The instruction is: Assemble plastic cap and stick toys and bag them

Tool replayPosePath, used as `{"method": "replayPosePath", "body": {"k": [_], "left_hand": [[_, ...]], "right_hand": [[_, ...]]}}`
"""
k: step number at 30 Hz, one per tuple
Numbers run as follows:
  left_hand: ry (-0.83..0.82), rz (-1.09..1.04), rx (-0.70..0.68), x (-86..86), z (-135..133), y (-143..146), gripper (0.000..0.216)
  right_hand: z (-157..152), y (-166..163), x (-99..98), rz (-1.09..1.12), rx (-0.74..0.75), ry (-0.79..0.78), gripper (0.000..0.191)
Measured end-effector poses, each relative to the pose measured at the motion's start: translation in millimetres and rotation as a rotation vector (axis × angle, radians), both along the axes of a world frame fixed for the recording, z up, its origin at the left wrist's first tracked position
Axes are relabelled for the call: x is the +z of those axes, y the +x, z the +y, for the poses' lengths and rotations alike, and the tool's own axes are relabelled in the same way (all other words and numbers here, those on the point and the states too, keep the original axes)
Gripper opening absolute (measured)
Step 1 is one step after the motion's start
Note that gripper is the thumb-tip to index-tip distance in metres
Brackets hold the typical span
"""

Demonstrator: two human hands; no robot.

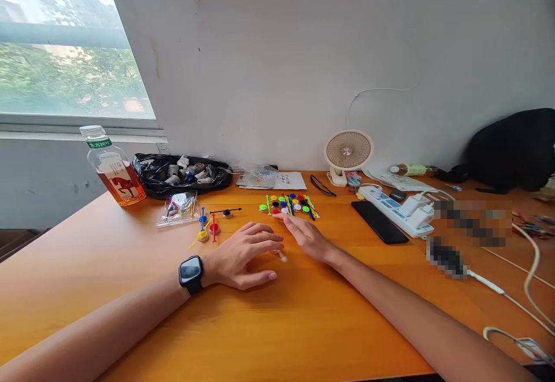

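My left hand [249,253], with a black watch [191,272] on its wrist, is over the table, palm down with fingers apart. Under its fingertips lies a small white arrow piece [282,256], partly hidden and blurred. My right hand [310,240] stretches its fingers toward the near edge of a cluster of coloured discs [285,205] and arrows [267,204]; whether they touch a disc cannot be made out. Left of my left hand stand arrow spinners on round bases: a blue one [202,219], a red one [214,228], a yellow one [203,236] and a black one [227,213].
At the back left are a tea bottle [119,177], a black plastic bag [150,171] and a clear bag of parts [177,211]. A fan [349,151], glasses [321,185], a black phone [379,221] and a power strip [392,211] with cables lie toward the right.
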State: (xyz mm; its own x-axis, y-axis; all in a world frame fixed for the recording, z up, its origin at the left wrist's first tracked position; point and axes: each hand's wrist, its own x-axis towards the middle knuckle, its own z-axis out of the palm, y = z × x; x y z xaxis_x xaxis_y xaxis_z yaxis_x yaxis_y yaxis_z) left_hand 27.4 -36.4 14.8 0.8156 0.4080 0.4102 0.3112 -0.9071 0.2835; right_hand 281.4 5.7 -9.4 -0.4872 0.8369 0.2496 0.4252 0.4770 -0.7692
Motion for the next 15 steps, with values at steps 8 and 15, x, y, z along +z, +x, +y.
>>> {"method": "replayPosePath", "body": {"k": [8,15], "left_hand": [[-0.003,0.008,-0.015,-1.5,1,1,0.049],[-0.014,0.014,-0.001,-1.3,0,2,0.047]], "right_hand": [[-2,-5,12.2,-0.291,0.061,0.052,0.068],[-1,-10,17.5,-0.348,0.046,0.035,0.068]]}}
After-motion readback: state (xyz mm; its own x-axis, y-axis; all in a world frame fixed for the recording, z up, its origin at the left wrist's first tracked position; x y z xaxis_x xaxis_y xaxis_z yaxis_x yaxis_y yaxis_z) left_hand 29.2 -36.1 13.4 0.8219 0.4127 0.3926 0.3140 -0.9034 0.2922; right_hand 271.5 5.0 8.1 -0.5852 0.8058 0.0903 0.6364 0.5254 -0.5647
